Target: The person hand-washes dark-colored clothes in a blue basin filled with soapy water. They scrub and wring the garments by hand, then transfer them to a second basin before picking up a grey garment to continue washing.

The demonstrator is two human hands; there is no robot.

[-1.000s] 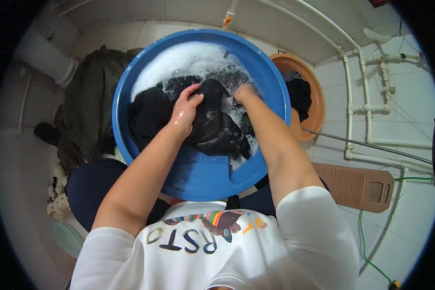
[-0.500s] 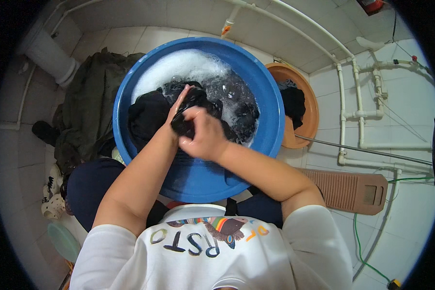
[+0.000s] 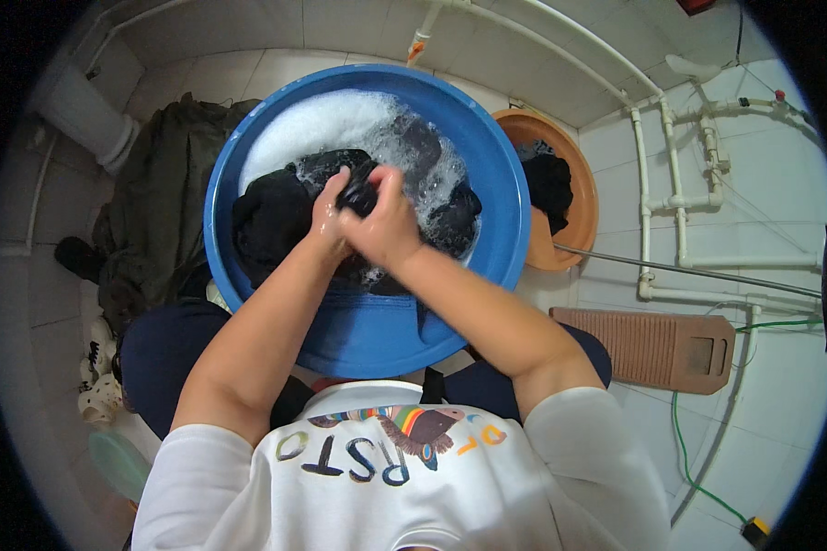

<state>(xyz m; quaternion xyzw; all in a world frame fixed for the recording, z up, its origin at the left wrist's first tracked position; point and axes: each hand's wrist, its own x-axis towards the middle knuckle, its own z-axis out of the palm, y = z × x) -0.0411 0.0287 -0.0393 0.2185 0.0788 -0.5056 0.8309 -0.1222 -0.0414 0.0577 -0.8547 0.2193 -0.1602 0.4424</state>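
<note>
Over a large blue basin (image 3: 498,275), my left hand (image 3: 329,216) and my right hand (image 3: 386,228) are closed together on a bunched wet black cloth (image 3: 358,196). The right hand is slightly blurred, and its thumb side touches the left hand. Part of the cloth shows between the two hands; the rest is hidden beneath them. A dark garment (image 3: 274,220) lies half out of the water to the left of my hands. White foam (image 3: 317,127) floats along the far left side, and more dark fabric (image 3: 455,225) sits in the bubbly water at right.
An orange basin (image 3: 586,170) with dark clothes stands behind at right, a metal rod (image 3: 689,271) reaching toward it. A brown washboard (image 3: 652,349) lies at right, near white pipes (image 3: 680,211) and a green hose (image 3: 682,459). Grey-green clothing (image 3: 170,174) is heaped at left.
My hands have come closer together, and the cloth between them is more tightly bunched. The right hand has turned more upright. The whole view has shifted slightly.
</note>
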